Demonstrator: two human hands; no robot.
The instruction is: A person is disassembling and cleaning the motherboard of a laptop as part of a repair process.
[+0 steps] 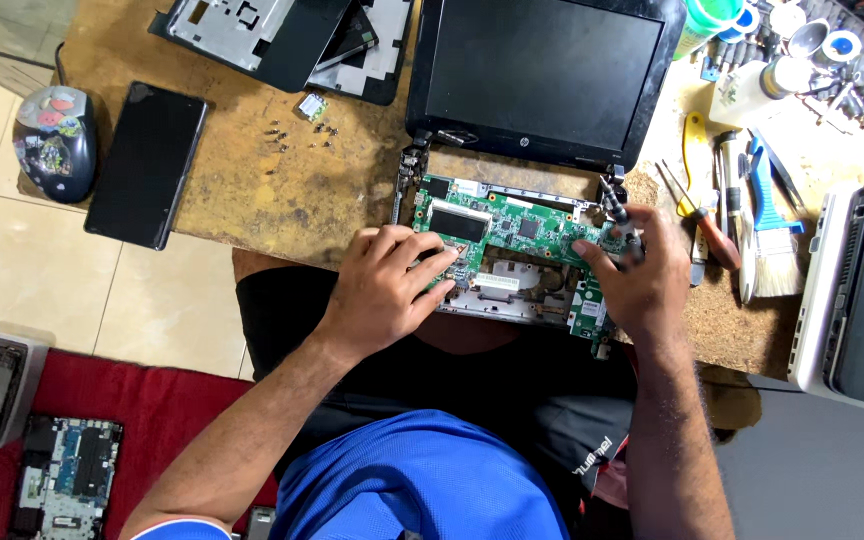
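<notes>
- Left hand (384,290) — one, nearest the lens; fingers spread and pressed flat on the left end of the green circuit board (512,235), gripping nothing, only steadying it.
- Right hand (637,280) — one; closed around a small screwdriver (619,215), whose tip meets the board's upper right corner.
- Green circuit board — one, seated in the opened base of a black laptop (542,70), at the front edge of the worn wooden table (262,180), just below the dark screen. Judged thin, light and stiff but fragile; best held by its bare edges, never by the chips or connectors.
- Loose screws (277,135) — a small scatter on the table, tiny and apt to roll; exact count cannot be told.
- Removed covers (252,30) — at least two, at the top left.
- Flat black slab (145,165) — one, well left of the board.
- Paintbrush (774,260) — one, among hand tools to the right.
</notes>
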